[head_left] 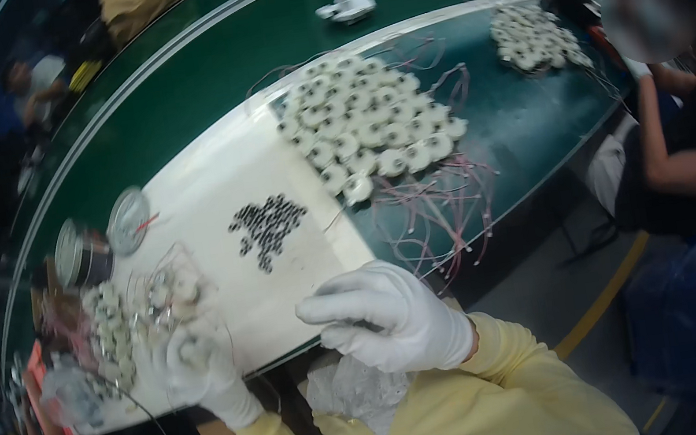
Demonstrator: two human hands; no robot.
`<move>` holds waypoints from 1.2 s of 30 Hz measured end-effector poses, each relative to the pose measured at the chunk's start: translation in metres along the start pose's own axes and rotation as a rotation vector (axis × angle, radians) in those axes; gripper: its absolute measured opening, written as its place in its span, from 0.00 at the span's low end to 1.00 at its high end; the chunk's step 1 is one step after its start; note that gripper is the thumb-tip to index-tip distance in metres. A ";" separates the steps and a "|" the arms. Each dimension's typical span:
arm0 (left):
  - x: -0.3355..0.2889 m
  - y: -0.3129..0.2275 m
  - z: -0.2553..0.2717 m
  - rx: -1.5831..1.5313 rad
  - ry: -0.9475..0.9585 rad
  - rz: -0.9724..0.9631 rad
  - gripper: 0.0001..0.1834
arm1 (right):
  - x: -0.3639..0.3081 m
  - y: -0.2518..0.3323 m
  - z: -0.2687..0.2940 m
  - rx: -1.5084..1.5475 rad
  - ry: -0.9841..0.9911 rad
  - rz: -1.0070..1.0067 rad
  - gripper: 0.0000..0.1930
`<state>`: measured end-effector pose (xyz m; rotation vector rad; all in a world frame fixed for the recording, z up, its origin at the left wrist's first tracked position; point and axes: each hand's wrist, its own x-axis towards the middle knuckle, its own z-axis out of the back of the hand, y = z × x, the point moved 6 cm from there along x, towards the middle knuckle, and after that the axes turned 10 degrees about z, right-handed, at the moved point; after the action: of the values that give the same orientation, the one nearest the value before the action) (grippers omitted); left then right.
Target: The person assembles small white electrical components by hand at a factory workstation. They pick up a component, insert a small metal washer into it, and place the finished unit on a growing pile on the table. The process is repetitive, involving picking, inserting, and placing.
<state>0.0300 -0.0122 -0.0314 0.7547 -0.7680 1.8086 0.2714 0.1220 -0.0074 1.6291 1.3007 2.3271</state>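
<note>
My right hand (393, 318), in a white glove, is raised over the table's near edge. Its fingers and thumb reach left with a gap between them, and nothing shows in the gap. My left hand (201, 372), also gloved in white, is lower left, beside a loose group of round white parts with wires (165, 292). Motion smears its fingers; a roundish greyish shape shows among them, too blurred to name. Beyond my hands, a cluster of small black pieces (269, 228) lies on the white sheet (212, 201).
Many round white parts with dark centres (369, 116) and pink wires (445, 213) cover the green mat (503, 116). Another pile (532, 36) lies farther right, near a seated person (672, 118). A tin (82, 255) and a lid (129, 221) stand left. A white device (348, 9) sits on the green belt.
</note>
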 end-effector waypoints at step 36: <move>0.030 -0.047 -0.032 0.099 0.379 0.050 0.11 | -0.051 -0.055 -0.015 0.867 -0.359 -0.837 0.26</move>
<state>0.0599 0.0435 -0.0192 0.4367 -0.4534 1.9691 0.2597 0.1264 -0.0827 1.1081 2.4076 0.9809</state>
